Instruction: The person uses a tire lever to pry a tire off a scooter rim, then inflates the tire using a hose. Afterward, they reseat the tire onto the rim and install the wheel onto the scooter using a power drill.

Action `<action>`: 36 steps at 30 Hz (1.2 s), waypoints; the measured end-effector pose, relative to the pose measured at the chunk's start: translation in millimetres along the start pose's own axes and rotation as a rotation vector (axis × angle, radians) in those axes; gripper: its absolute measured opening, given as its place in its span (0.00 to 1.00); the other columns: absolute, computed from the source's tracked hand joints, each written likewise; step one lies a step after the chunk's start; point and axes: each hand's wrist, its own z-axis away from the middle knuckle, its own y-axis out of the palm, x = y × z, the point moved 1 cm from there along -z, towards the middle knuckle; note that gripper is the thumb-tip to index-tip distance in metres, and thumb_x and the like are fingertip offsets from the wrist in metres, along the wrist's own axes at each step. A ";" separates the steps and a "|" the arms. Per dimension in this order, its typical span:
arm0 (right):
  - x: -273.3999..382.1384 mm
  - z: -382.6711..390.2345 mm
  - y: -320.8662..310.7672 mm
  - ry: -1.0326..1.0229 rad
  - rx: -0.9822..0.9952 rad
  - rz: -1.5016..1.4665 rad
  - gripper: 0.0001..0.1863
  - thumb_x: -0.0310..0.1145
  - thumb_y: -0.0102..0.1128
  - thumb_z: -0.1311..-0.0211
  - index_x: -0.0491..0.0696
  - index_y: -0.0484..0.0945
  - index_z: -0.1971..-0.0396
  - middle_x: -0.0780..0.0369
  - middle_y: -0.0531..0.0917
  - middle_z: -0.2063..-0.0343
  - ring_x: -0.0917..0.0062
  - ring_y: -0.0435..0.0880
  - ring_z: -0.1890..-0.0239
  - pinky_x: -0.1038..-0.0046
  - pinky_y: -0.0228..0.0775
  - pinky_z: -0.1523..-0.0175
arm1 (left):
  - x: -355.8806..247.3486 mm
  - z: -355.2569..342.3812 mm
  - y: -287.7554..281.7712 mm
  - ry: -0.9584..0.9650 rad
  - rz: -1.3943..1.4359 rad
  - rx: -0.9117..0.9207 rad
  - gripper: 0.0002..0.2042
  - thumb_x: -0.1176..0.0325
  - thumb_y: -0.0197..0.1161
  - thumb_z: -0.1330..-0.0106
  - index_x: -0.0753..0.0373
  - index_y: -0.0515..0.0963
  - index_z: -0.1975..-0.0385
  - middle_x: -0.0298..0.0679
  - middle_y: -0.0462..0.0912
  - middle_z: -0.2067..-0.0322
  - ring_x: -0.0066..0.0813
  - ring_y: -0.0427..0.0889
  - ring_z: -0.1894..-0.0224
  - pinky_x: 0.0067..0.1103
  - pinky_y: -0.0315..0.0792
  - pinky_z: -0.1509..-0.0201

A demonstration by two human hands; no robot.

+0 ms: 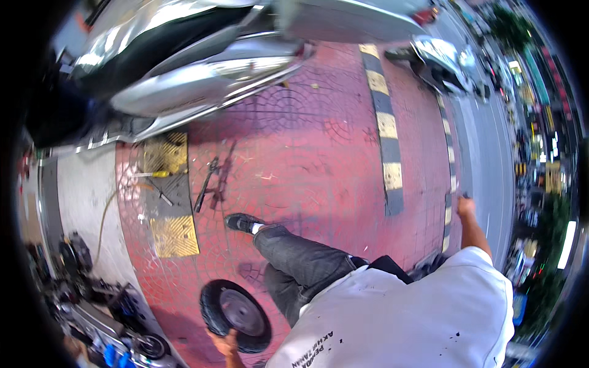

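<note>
My left hand point(228, 341) is closed on the edge of a small scooter wheel point(240, 311) with a black tyre and grey rim. The wheel hangs beside my leg at the lower left. Out to the right, my right hand point(466, 207) is curled closed at the end of the stretched arm. A small dark bit shows at its top, too unclear to name. A long dark tool point(207, 189) lies on the red paving ahead of my shoe. Near it are a yellow-handled screwdriver point(159, 175) and a thin metal tool point(164, 197).
A large silver scooter point(202, 80) stands at the upper left. Yellow and black kerb blocks point(175, 236) lie on the red paving point(294, 165). A striped kerb point(386, 126) runs along the right, near another parked scooter point(438, 64). More motorcycles point(92, 319) stand lower left.
</note>
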 end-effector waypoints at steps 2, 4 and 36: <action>-143.8 36.7 53.6 0.349 0.203 -0.155 0.19 0.40 0.50 0.31 0.50 0.86 0.50 0.52 0.89 0.55 0.56 0.89 0.54 0.55 0.82 0.49 | -4.5 30.0 23.5 0.001 0.056 0.047 0.61 0.50 0.82 0.59 0.72 0.55 0.26 0.61 0.78 0.41 0.57 0.77 0.38 0.39 0.69 0.32; -208.9 103.4 121.9 0.015 0.278 0.388 0.12 0.37 0.58 0.32 0.51 0.89 0.60 0.58 0.91 0.60 0.68 0.92 0.59 0.60 0.83 0.62 | -16.5 52.2 42.3 -0.239 -0.204 0.166 0.61 0.53 0.84 0.61 0.72 0.56 0.27 0.60 0.78 0.42 0.57 0.78 0.38 0.38 0.70 0.32; -25.4 -413.4 -51.7 0.093 0.129 -1.060 0.40 0.42 0.66 0.41 0.37 0.68 0.31 0.48 0.89 0.69 0.65 0.91 0.70 0.65 0.80 0.68 | -844.7 10.0 523.6 0.522 -0.492 0.357 0.65 0.59 0.85 0.64 0.66 0.48 0.23 0.59 0.70 0.36 0.56 0.71 0.33 0.39 0.65 0.28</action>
